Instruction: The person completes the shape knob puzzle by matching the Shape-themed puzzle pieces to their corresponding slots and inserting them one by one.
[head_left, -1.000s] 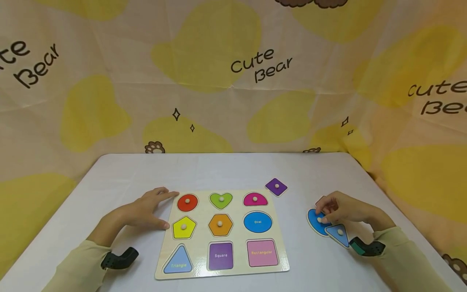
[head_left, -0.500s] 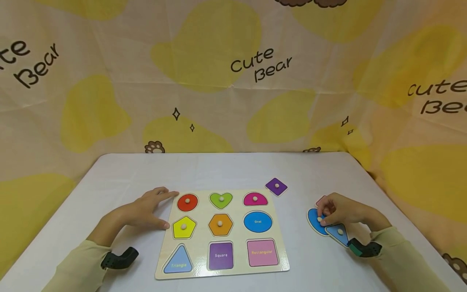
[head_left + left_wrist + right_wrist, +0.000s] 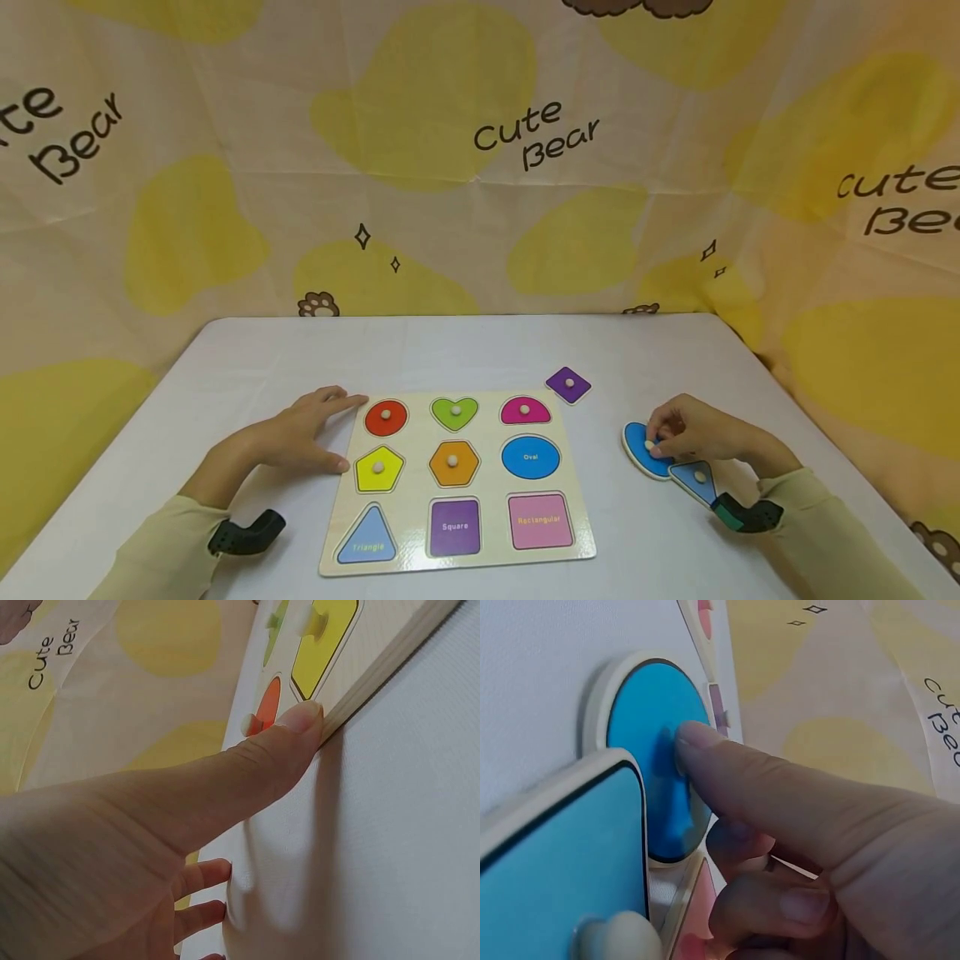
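My right hand [image 3: 701,429] pinches the small knob of a blue oval puzzle piece [image 3: 636,446] between thumb and fingers, to the right of the puzzle board [image 3: 411,533]. The thumb [image 3: 742,776] overlaps the oval in the right wrist view and hides most of its knob. A light blue triangle piece [image 3: 686,477] lies just below that hand, its knob upward. My left hand [image 3: 288,433] rests at the board's left edge, fingers spread. Its thumb [image 3: 247,769] presses against the board's side near the yellow pentagon piece [image 3: 326,649], and the index fingertip touches the upper left corner.
A purple diamond piece [image 3: 558,383] lies at the board's upper right corner. A pink piece [image 3: 694,907] shows partly beneath my right fingers. Red, green, magenta and orange [image 3: 442,473] knobbed pieces sit in the board. Its triangle, square [image 3: 453,542], rectangle and oval slots show printed words.
My right hand has shifted the blue oval slightly left and away from me, its near part still by the triangle. The pink piece is now hidden in the head view. My left hand stays put.
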Demonstrator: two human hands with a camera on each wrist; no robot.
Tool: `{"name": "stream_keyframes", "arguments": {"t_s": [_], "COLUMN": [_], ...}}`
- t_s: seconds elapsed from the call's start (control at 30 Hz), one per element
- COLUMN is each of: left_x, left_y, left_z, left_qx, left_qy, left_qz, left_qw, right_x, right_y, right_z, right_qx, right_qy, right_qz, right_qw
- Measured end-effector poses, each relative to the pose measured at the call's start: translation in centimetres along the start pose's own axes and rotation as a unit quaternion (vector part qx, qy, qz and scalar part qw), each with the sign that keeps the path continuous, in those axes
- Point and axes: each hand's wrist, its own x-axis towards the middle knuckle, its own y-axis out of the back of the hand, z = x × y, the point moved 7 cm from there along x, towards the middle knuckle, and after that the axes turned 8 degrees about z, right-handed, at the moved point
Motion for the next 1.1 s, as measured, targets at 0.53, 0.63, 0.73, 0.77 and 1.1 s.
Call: {"name": "stream_keyframes", "arguments": {"t_s": [0.53,0.63,0.73,0.77,1.1], "left_x": [-0.1,-0.1,-0.1,-0.1,-0.2], "left_y": [-0.1,0.0,0.0,0.0,0.1], "left_z": [-0.1,-0.1,-0.1,-0.1,0.1], "left_qx": [0.002,0.002,0.001,0.001,-0.003], "left_qy": [0.009,0.005,0.001,0.001,0.002], "left_qz": [-0.008,-0.005,-0.004,-0.004,-0.005], "left_qw": [0.9999,1.0,1.0,1.0,1.0], "right_x": [0.9,0.9,1.0,1.0,1.2], "right_y": [0.0,0.0,0.0,0.0,-0.3], "right_z": [-0.8,-1.2,-1.4,-1.5,-1.8], "right_qx": [0.011,0.011,0.005,0.004,0.006], "right_qy": [0.022,0.018,0.017,0.017,0.036], "right_qz": [0.079,0.09,0.1,0.102,0.109], "right_qw": [0.9966,0.9957,0.9949,0.9947,0.9933]}}
